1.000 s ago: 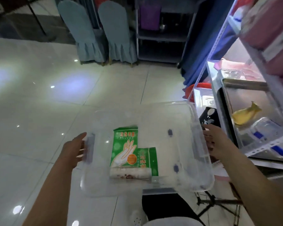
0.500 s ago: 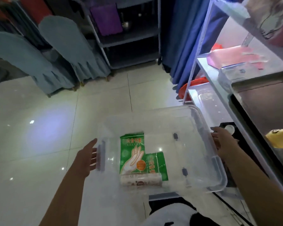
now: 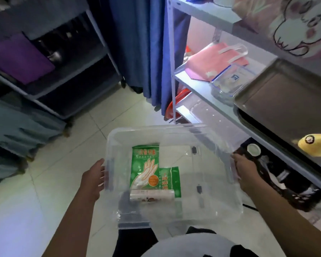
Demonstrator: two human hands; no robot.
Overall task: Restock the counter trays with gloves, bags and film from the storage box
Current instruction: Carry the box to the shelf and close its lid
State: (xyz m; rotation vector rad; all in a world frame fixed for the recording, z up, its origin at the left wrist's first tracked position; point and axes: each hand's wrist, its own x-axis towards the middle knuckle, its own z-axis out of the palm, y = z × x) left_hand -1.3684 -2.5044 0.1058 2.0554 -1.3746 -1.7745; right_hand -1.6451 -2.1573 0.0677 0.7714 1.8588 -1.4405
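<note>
I carry a clear plastic storage box [image 3: 217,212] in front of me above the floor. My left hand [image 3: 94,178] grips its left side and my right hand [image 3: 246,173] grips its right side. Inside lie a green pack of gloves [image 3: 145,167] with a hand printed on it, a second green pack [image 3: 171,180] partly under it, and a white roll of film or bags [image 3: 152,195] across their near ends. A steel tray [image 3: 285,101] sits on the shelf at the right, with a yellow object [image 3: 315,144] on the surface near it.
A grey metal shelf rack [image 3: 171,52] stands at the right, holding a pink bag [image 3: 211,62] and a clear lidded container [image 3: 228,84]. Blue curtains [image 3: 143,43] hang behind. A dark shelf unit [image 3: 67,71] and cloth-covered chairs [image 3: 17,127] stand at the left on the tiled floor.
My view has swung right and closer to the shelf rack. The box has stayed in both hands and its contents have not shifted.
</note>
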